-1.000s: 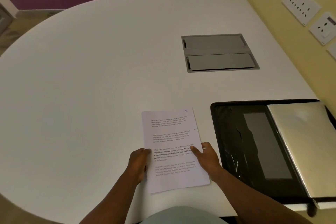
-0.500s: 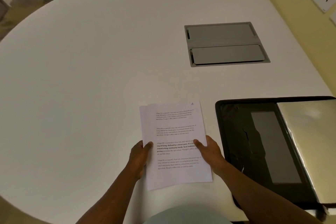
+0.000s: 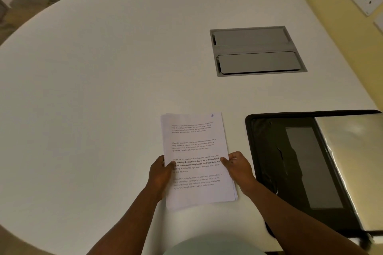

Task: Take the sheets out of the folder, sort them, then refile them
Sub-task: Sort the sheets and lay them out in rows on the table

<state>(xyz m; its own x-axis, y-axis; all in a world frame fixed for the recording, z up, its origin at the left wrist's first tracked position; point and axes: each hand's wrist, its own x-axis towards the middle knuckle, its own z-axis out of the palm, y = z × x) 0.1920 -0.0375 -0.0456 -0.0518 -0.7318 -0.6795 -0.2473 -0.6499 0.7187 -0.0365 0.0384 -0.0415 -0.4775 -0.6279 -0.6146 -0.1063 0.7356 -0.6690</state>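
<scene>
White table (image 3: 103,89), rounded edge, grey flap hatch (image 3: 257,50) set into it far right. Folder (image 3: 275,151) lies open at my right, black inner panel showing, silvery cover (image 3: 352,161) folded out beyond it; no sheets in it that I can see. The sheets (image 3: 194,141) are out, one stack flat on the table just left of the folder, near my body, top corners slightly fanned. Top page carries a handwritten 4. My left hand (image 3: 160,174) grips the stack's left edge, thumb curled over the top page. My right hand (image 3: 238,167) pinches the right edge likewise. Step, by my reckoning: removal done, sorting about to start. Next move needs the top sheet peeled off alone and its number read.
</scene>
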